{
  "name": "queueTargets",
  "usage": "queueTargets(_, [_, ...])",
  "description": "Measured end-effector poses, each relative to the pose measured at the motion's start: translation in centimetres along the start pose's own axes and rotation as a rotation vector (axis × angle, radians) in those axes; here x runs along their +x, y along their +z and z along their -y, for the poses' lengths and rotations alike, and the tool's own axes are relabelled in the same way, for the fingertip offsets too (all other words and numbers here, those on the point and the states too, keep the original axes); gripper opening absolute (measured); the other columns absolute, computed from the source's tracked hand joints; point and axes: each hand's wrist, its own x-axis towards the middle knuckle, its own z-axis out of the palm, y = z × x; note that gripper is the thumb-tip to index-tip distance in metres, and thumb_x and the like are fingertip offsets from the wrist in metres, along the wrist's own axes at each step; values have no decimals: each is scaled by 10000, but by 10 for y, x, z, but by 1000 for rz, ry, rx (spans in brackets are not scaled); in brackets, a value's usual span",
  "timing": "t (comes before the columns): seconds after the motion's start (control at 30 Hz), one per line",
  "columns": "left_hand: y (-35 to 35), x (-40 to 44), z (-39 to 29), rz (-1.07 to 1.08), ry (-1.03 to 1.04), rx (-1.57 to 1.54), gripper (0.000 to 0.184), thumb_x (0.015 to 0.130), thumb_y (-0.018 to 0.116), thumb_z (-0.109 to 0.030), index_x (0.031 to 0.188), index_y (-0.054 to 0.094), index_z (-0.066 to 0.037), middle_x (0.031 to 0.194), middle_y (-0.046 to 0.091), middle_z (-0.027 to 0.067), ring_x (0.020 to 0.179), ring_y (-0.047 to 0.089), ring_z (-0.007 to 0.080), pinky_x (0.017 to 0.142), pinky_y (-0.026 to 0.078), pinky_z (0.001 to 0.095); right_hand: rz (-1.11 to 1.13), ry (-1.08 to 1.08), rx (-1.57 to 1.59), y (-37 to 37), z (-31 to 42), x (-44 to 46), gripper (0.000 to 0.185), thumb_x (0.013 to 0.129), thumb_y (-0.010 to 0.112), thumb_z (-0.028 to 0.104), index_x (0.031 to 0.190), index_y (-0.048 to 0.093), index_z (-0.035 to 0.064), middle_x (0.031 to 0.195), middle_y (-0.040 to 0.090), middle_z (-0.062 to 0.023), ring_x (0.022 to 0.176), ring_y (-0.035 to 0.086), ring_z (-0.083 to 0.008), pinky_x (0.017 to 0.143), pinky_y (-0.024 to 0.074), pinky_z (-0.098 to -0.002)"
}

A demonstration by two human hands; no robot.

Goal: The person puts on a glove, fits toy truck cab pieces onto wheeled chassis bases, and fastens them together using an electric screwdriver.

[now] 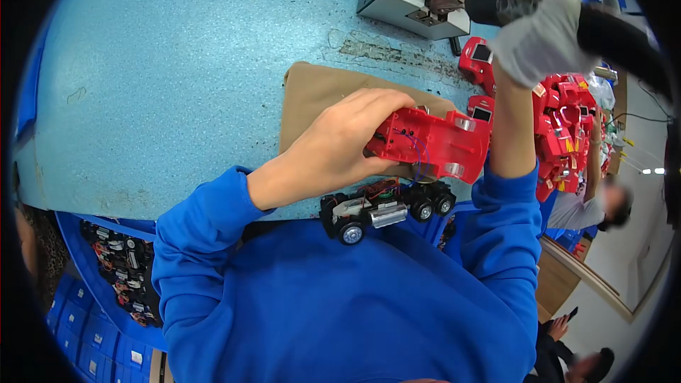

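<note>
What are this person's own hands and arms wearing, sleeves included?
Both arms have long, plain blue sleeves, creased and drawn back off the wrists: the left sleeve and the right sleeve. The left hand is bare, with no ring or watch visible. The right hand appears to wear a pale grey glove, blurred, so its markings cannot be read.

A toy assembly workshop: truck chassis (386,209), piled red shells (567,128), stacked blue bins (92,333).

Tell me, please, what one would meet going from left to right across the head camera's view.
Blue bin of small parts, left hand, red plastic vehicle shell, gloved right hand.
</note>
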Motion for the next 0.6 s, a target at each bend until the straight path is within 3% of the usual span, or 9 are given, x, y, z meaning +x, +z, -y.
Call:
queueTargets(0.03, [1, 0, -1, 0, 15, 17, 589, 615, 756, 5, 1154, 516, -7, 1115, 573, 148, 1001, 578, 296, 834, 502, 339, 26, -371, 238, 4, -2, -12, 206, 818, 535, 104, 697, 576, -58, 562, 553, -122, 464, 523, -179, 514, 496, -299])
queueTargets(0.13, [2, -2, -3, -10, 28, 41, 585, 621, 754, 6, 1155, 515, -10, 1113, 573, 150, 999, 582, 296, 843, 501, 339, 63, -7, 344, -17, 25, -34, 121, 824, 548, 75, 831, 541, -45, 571, 506, -101, 492, 534, -204, 522, 519, -347])
queueTargets(0.23, [2, -3, -1, 5, -3, 11, 591, 620, 754, 4, 1159, 513, -14, 1115, 572, 151, 1003, 583, 298, 851, 499, 338, -9, -378, 47, -36, 62, -60, 165, 813, 534, 133, 686, 452, 66, 545, 421, -6, 499, 444, -113, 558, 469, -275])
queueTargets(0.27, [2, -5, 0, -10, 7, 21, 593, 620, 754, 5, 1160, 512, -15, 1117, 572, 151, 1003, 583, 298, 851, 499, 338, 418, 63, 801, -64, 73, -55, 134, 822, 505, 161, 739, 421, 99, 574, 384, 37, 503, 386, -81, 517, 401, -248])
queueTargets(0.37, [2, -3, 1, -16, 35, 39, 597, 618, 752, 7, 1164, 511, -17, 1121, 570, 149, 1005, 583, 296, 852, 498, 338, 244, -9, 508, -62, 84, -83, 217, 806, 501, 245, 654, 369, 163, 526, 325, 60, 479, 318, -55, 467, 295, -228])
queueTargets(0.43, [1, -2, 1, -1, 25, 30, 598, 618, 751, 7, 1165, 511, -17, 1122, 570, 148, 1008, 581, 294, 852, 499, 338, 268, -27, 497, -58, 82, -80, 241, 820, 473, 266, 634, 363, 159, 505, 311, 43, 452, 302, -72, 453, 298, -237])
queueTargets(0.53, [0, -2, 0, 11, 6, 4, 602, 612, 752, 8, 1164, 512, -17, 1125, 570, 149, 1015, 579, 293, 861, 494, 340, 428, -40, 743, -67, 61, -31, 279, 846, 411, 291, 645, 380, 101, 496, 315, 7, 411, 322, -123, 451, 363, -255])
queueTargets(0.57, [0, -3, -1, 11, 8, 14, 605, 610, 754, 7, 1164, 512, -16, 1126, 570, 150, 1018, 578, 295, 864, 492, 341, 180, -94, 511, -51, 59, -21, 320, 846, 433, 322, 656, 401, 66, 503, 368, -10, 408, 349, -115, 437, 382, -263])
queueTargets(0.6, [0, -2, 0, 11, 13, 24, 607, 608, 755, 6, 1164, 512, -15, 1128, 569, 151, 1020, 576, 296, 868, 490, 342, 273, -311, 364, -45, 43, -2, 331, 864, 437, 307, 687, 445, 28, 528, 446, -41, 447, 427, -120, 429, 420, -285])
